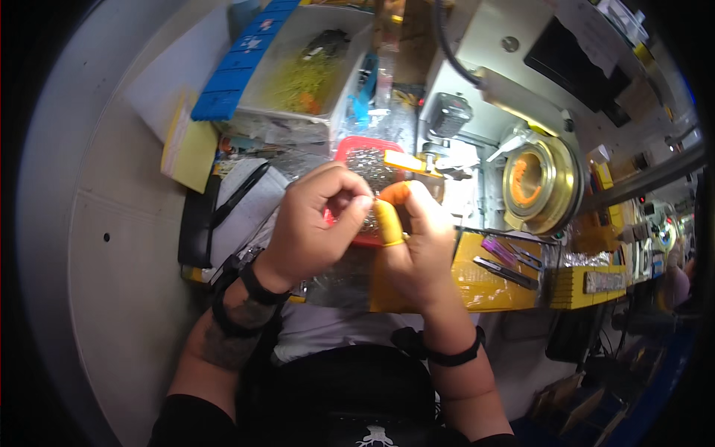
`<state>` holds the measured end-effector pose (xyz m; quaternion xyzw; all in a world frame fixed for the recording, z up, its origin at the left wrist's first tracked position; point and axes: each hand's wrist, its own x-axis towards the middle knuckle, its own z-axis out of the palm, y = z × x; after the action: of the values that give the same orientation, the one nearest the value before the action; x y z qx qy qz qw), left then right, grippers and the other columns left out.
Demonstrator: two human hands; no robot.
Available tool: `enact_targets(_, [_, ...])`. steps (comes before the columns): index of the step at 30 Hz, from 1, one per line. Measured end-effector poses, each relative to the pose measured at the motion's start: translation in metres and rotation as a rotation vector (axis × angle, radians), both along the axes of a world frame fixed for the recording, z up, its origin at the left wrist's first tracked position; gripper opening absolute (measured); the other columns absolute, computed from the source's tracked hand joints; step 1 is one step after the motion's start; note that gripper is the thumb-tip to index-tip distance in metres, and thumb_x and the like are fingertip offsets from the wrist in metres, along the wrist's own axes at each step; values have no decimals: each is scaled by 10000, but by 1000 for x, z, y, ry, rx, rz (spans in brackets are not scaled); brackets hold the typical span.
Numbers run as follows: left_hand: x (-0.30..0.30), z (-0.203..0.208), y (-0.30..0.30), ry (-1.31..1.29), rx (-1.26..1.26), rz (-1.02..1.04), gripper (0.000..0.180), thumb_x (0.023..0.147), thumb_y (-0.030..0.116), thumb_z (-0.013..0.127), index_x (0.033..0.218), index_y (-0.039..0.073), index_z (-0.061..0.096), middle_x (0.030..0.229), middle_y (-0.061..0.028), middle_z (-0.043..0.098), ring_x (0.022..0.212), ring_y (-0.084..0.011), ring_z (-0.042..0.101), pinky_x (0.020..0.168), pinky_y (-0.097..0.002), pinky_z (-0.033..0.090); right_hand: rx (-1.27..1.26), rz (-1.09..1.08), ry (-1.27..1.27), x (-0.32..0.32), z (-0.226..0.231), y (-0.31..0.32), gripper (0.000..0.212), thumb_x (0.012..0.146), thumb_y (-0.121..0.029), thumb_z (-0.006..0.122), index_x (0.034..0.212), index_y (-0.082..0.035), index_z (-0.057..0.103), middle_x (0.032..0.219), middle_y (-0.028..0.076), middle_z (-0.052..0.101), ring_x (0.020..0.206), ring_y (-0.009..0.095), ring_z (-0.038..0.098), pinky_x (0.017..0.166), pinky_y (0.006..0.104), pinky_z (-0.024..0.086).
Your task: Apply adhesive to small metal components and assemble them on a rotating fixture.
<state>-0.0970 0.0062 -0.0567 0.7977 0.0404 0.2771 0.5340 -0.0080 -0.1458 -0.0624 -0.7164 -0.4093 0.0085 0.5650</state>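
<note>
Both hands meet in a fingertip pinch over a red tray [356,141] that holds many small shiny metal parts [369,164]. My left hand [316,220] has its thumb and index finger pressed together, the other fingers curled in. My right hand [423,246] is closed the same way, its thumb in a yellow finger cot [388,223] and its index finger in an orange one [395,193]. Whatever sits between the fingertips is too small to make out. Just beyond the right hand, an orange-yellow strip [403,160] juts from a bench machine [450,115].
A translucent bin [287,123] with yellow-green pieces stands at the back left, a blue strip [242,59] along its side. Right of my hands, a dark slim tool [505,273] lies on a yellow mat [465,290]. A brass-coloured round fixture [555,186] sits farther right.
</note>
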Motion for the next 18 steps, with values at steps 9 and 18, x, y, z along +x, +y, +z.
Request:
enact_targets(9, [-11,26,-5,-181,420,-78,104,868,35,735,947,50,668,859,-102,612,796,-315,595,725,-411,483,-39,62,183,-19,17,-32,81,972,-18,699,1041,3,663,824,63,645,697,184,617,632,316,483])
enact_targets(18, [12,33,-31,-261,248,-158,176,816,-46,744,958,32,674,853,-105,628,776,-284,610,714,-383,479,380,191,924,-22,11,-51,129,1068,-171,653,1072,-45,626,850,-10,624,688,38,533,593,205,394])
